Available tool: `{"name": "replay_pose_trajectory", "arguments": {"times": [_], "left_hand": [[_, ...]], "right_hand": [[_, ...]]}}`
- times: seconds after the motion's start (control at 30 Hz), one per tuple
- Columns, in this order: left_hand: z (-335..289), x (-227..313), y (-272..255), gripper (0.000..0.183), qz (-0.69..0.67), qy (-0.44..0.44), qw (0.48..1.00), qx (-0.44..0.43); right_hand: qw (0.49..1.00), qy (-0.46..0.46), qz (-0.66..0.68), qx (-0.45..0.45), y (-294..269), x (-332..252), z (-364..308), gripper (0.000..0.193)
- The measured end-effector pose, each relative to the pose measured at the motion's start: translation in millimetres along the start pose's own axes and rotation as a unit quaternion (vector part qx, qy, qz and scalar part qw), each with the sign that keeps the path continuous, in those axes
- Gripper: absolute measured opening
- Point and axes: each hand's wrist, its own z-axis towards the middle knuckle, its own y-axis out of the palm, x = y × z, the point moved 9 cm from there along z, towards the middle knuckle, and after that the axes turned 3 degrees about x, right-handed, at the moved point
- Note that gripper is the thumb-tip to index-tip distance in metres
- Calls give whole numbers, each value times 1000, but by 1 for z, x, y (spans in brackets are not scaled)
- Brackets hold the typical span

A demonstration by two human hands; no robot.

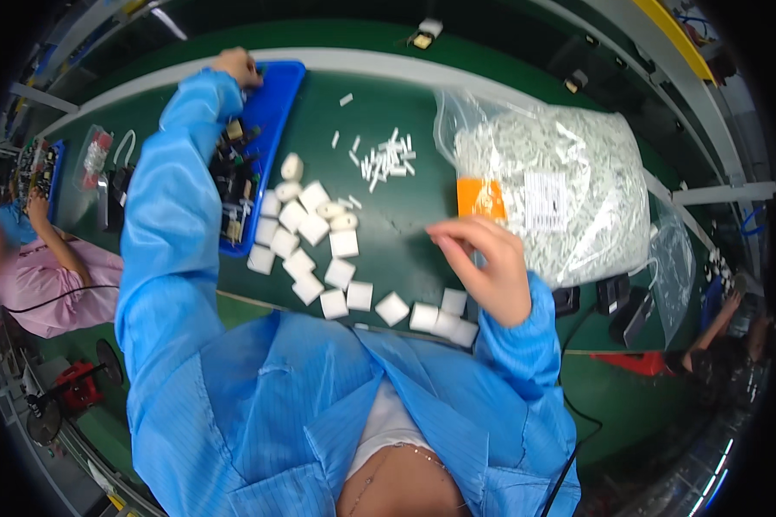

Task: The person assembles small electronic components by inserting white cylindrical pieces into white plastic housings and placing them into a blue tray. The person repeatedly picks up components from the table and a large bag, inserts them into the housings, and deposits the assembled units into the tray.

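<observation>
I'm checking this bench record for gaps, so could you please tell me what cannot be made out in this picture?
- Head view: whether the left hand grips anything; too small and blurred.
- Head view: the left part of the blue tray, hidden by the blue sleeve.
- Head view: whether the right hand pinches anything; too small.
- Head view: the number of white pieces in the clear bag; they overlap beneath glare.

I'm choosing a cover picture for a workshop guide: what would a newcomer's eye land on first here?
Probably the bulging clear bag of small white pieces, on the green table right of centre, by the right hand. Next, the bright blue tray at upper left, with the left hand at its far end. White square blocks lie scattered nearer the person.
</observation>
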Motion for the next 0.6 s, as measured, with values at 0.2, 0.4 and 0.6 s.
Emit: {"name": "replay_pose_trajectory", "arguments": {"times": [0.2, 0.4, 0.6], "left_hand": [[-49, 22, -91, 29, -145, 12, 973, 180], [-170, 100, -89, 36, -590, 103, 787, 151], [-252, 149, -7, 25, -796, 21, 605, -9]], "right_hand": [[976, -159, -125, -80, 73, -9, 13, 13], [971, -147, -183, -45, 106, 3, 37, 16], [966, -156, -188, -82, 132, 32, 51, 13]]}}
